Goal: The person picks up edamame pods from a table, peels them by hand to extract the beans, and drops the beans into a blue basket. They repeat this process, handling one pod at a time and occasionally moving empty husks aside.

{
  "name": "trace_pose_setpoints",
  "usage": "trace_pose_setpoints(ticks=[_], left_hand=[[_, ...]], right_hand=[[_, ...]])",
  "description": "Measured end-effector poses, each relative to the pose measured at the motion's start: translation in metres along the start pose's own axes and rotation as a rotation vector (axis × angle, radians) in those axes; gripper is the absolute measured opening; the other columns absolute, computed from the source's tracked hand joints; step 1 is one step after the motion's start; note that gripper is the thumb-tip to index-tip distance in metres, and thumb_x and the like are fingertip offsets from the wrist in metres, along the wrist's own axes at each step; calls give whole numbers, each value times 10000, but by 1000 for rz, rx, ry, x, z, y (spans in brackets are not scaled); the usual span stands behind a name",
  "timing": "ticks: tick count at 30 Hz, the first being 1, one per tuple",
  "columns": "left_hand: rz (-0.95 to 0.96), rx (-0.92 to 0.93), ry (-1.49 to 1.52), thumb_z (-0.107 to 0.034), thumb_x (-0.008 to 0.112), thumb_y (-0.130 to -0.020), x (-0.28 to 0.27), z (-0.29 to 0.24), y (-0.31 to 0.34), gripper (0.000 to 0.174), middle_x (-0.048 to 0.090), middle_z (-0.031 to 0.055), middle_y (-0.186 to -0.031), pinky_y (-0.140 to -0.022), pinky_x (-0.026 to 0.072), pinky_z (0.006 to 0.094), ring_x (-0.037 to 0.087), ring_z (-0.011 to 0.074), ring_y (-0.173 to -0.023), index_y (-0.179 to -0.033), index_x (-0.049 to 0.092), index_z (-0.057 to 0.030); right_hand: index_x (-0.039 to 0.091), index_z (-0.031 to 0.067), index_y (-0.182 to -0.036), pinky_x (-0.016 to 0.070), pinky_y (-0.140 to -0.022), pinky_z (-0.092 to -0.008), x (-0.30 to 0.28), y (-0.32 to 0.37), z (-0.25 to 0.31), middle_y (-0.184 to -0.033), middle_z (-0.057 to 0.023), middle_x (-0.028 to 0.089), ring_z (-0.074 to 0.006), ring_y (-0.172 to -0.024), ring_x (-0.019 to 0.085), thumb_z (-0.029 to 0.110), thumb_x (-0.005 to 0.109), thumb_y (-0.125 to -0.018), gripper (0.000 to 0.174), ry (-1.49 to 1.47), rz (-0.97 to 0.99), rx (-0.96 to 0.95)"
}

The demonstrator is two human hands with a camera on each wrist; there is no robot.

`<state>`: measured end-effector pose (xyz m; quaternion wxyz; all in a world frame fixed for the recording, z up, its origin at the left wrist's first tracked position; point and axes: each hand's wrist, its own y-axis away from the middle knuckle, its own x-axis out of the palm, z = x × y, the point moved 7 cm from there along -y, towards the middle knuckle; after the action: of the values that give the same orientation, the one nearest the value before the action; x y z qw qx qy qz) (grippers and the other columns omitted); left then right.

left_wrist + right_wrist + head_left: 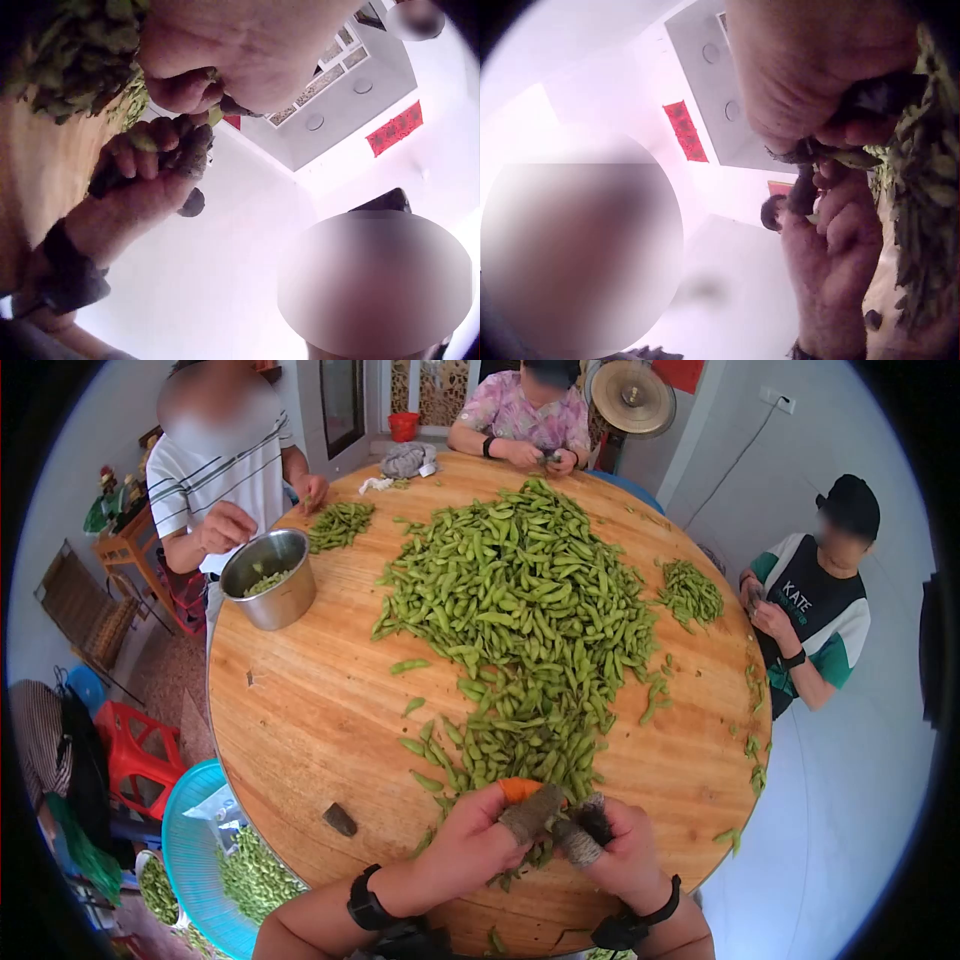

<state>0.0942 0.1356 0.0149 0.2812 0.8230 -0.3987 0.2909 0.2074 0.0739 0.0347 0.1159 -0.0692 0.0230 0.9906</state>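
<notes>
My left hand and right hand meet at the near edge of the green soybean pod pile. Cloth wraps cover thumbs and some fingers; an orange one shows on the left hand. In the left wrist view, the left fingertips pinch a green pod, largely hidden by the fingers. My right hand's curled fingers hold a pod, seen jutting toward the pile in the right wrist view. The fingertips of both hands come close together there.
Three people sit round the wooden table, handling pods. A metal pot stands at left, near a small pod heap; another heap lies at right. A dark block rests near my left arm. Beside the table is a blue basket.
</notes>
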Motion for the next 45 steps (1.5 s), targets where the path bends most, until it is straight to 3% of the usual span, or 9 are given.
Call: trace_pose_setpoints(ticks=[3,9,12,14,17,29,33,38,45], left_hand=[[-33,87,-328,-99,457,-921,-1,-5,-1,232,519,12,-735,-466,287,181,365,36,-517,-1131,540,-43],[-67,-45,-101,-108,468,-919,5,-6,1,203,506,-15,-710,-466,282,177,356,32,-513,-1080,569,-40],[-148,138,-109,-97,489,-908,-4,-10,1,184,546,-7,-745,-483,346,195,428,56,-531,-1062,573,-42],[-138,408,-441,-88,550,-868,-9,-16,0,155,589,22,-761,-531,418,226,520,85,-595,-1005,594,-32],[-119,396,-893,-95,611,-820,-2,-22,4,123,608,52,-745,-586,455,244,574,99,-673,-916,611,-18],[-15,541,-1245,-107,530,-815,12,-18,2,159,559,181,-771,-611,452,389,566,373,-740,-938,536,-6],[13,457,-1131,-112,525,-840,10,-15,-2,152,553,177,-756,-603,450,354,570,331,-701,-955,545,-15],[85,99,-721,-148,486,-914,-1,5,-4,165,538,24,-727,-571,421,253,505,102,-653,-999,544,-19],[89,66,-635,-189,485,-925,3,2,-4,157,512,-13,-682,-481,373,213,463,59,-579,-924,555,-49]], right_hand=[[583,14,-908,411,-493,-198,3,2,11,-687,-4,615,-53,-528,509,94,634,-824,127,346,42,-196],[574,18,-903,425,-504,-199,3,-1,-3,-669,-12,607,-73,-550,540,105,600,-844,109,-383,37,334],[564,20,-901,437,-512,-212,2,-2,-4,-670,3,607,-75,-555,539,105,585,-851,101,-316,6,279],[566,26,-841,433,-486,-248,-6,-4,8,-648,-33,606,-116,-512,532,135,648,-796,143,47,-136,3],[563,37,-749,416,-445,-297,0,1,35,-595,-78,564,-198,-466,519,164,712,-703,201,555,-192,-270],[518,53,-666,397,-421,-355,6,4,31,-544,-110,471,-301,-463,495,158,702,-657,211,743,-29,-475],[536,47,-703,404,-437,-350,4,3,28,-557,-112,482,-301,-476,504,130,676,-675,165,603,-28,-399],[585,45,-875,440,-511,-299,3,4,20,-632,-103,566,-266,-547,569,101,651,-717,180,301,72,-211],[588,43,-931,457,-544,-267,2,3,24,-732,-27,607,-129,-577,567,124,637,-782,176,209,157,-93]])
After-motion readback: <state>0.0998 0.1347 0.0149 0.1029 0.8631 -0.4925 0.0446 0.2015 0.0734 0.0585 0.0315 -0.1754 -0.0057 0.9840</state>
